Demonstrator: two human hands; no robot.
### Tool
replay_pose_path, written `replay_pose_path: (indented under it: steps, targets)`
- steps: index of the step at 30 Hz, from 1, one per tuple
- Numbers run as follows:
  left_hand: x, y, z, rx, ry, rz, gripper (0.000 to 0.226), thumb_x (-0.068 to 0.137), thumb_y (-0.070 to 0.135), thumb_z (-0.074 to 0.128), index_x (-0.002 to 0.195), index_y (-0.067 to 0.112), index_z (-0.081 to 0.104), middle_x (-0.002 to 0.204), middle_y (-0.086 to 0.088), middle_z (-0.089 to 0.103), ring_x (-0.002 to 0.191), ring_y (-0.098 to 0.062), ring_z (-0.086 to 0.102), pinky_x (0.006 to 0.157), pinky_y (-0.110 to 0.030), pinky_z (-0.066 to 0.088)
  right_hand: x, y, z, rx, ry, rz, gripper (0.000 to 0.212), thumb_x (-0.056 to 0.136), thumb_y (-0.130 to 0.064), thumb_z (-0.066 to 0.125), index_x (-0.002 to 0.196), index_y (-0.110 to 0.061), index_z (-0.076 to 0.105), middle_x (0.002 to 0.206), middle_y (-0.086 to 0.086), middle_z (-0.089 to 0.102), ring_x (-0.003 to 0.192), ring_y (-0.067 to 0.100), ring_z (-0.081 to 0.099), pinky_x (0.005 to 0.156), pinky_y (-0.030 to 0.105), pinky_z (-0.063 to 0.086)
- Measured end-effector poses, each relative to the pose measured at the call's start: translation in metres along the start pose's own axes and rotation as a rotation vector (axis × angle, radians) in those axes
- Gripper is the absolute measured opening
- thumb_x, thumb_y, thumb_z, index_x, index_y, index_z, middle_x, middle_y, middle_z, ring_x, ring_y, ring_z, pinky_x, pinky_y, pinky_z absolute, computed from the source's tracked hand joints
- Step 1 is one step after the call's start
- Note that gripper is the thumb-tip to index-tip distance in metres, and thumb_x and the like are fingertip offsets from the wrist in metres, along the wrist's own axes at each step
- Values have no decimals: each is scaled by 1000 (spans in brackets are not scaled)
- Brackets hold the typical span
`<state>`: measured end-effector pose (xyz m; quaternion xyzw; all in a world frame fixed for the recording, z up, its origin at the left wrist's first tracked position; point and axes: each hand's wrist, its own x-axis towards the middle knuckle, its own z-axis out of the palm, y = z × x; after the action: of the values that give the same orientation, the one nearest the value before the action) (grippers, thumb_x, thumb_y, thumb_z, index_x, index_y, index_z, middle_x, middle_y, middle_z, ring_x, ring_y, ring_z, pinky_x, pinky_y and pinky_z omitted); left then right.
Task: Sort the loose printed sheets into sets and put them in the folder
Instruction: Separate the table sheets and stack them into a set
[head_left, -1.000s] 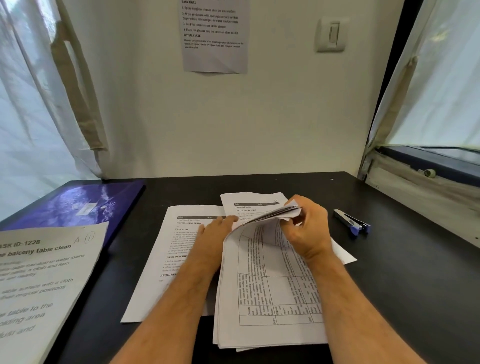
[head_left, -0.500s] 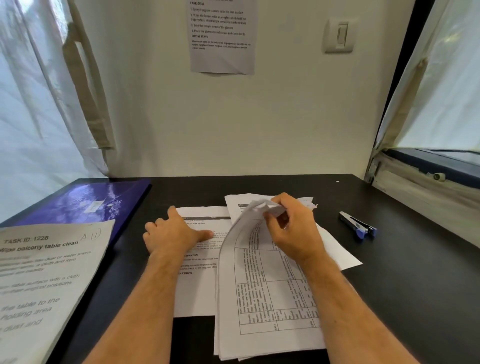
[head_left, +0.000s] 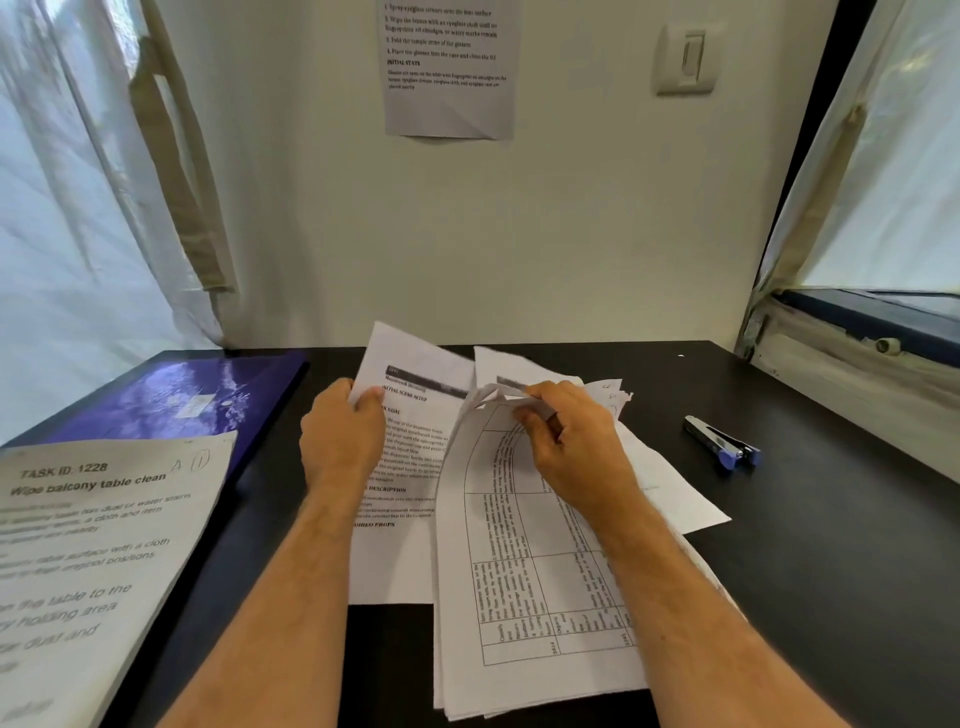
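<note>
Two hands on sheets — left hand (head_left: 340, 439) grips page (head_left: 410, 457), right hand (head_left: 571, 447) pinches stack (head_left: 519, 597).

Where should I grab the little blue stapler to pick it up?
Probably round the middle of the stapler, coming down from above with fingers on its two long sides. It lies flat on the black table, long and narrow, with bare table around it, apart from the papers.

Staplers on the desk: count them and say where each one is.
1. The stapler lies on the black desk, right of the paper stack. Another could be hidden beneath the sheets.
</note>
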<state>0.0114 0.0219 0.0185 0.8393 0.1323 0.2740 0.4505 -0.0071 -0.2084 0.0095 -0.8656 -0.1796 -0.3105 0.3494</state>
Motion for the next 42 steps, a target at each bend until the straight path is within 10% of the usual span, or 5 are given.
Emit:
replay_pose_path:
  steps: [9, 14, 24, 37, 42]
  targets:
    - [-9, 19, -8, -289, 200, 186, 25, 103, 29, 50, 104, 14, 70, 96, 5, 72, 76, -2, 64, 60, -12, 47, 0, 0, 3, 26, 28, 2, 8, 98, -23, 60, 101, -19, 66, 96, -12, 59, 84, 1, 54, 74, 10, 43]
    - [-5, 11, -1, -476, 93, 49, 24, 104, 32, 47, 102, 23, 69, 94, 8, 73, 83, -10, 70, 73, -32, 59, 1, 2, 3, 17, 22, 9, 6, 99, -25, 59, 97, -22, 64, 93, -14, 58, 83, -1, 54, 76, 11, 41]
    - [-10, 10, 4, -476, -39, 103, 29, 104, 29, 48, 86, 18, 68, 79, 10, 70, 70, -6, 66, 59, -19, 49, 34, -31, 3, 43, 113, -135, 9, 99, -19, 59, 104, -16, 66, 87, -15, 52, 77, -4, 51, 68, 9, 42]
    - [-12, 7, 3, -188, -146, 215, 14, 97, 41, 60, 100, 27, 60, 82, 16, 63, 71, -7, 62, 59, -17, 45, 64, -58, 41, 55, 28, -76, 21, 102, -24, 53, 119, -17, 63, 105, -7, 55, 83, 0, 49, 72, 6, 39]
    - [-5, -4, -2, -265, -67, 129, 14, 96, 25, 64, 109, 21, 67, 93, 6, 70, 83, -13, 67, 64, -25, 52, 45, -38, 40, 158, 65, 27, 57, 95, -23, 65, 145, -31, 39, 144, -3, 31, 113, 11, 53, 85, 11, 48]
